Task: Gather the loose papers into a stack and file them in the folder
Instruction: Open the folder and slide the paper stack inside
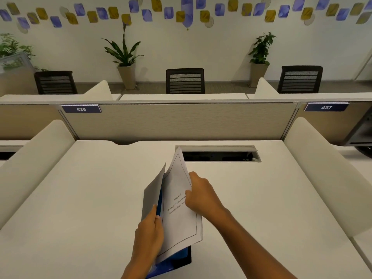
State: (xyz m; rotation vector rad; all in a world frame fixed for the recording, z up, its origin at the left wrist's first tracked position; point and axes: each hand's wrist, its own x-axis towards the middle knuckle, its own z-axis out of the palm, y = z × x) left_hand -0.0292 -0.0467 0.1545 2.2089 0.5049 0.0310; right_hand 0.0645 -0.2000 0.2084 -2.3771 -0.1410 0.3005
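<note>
my left hand (150, 228) pinches the raised grey flap (154, 190) of the blue folder (177, 258), which lies on the white desk (80, 198) at 6 o'clock. my right hand (201, 193) grips the right edge of the stack of papers (179, 218), its printed top sheet tilted over the open folder. the hands sit apart, left at 7 o'clock, right at 1 o'clock of the stack. a cable slot (219, 156) lies at 12 o'clock.

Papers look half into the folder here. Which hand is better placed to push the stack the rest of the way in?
The right hand: its grip is on the paper stack at its right edge. The left hand is busy pinching the folder's cover flap to hold the blue folder open.
</note>
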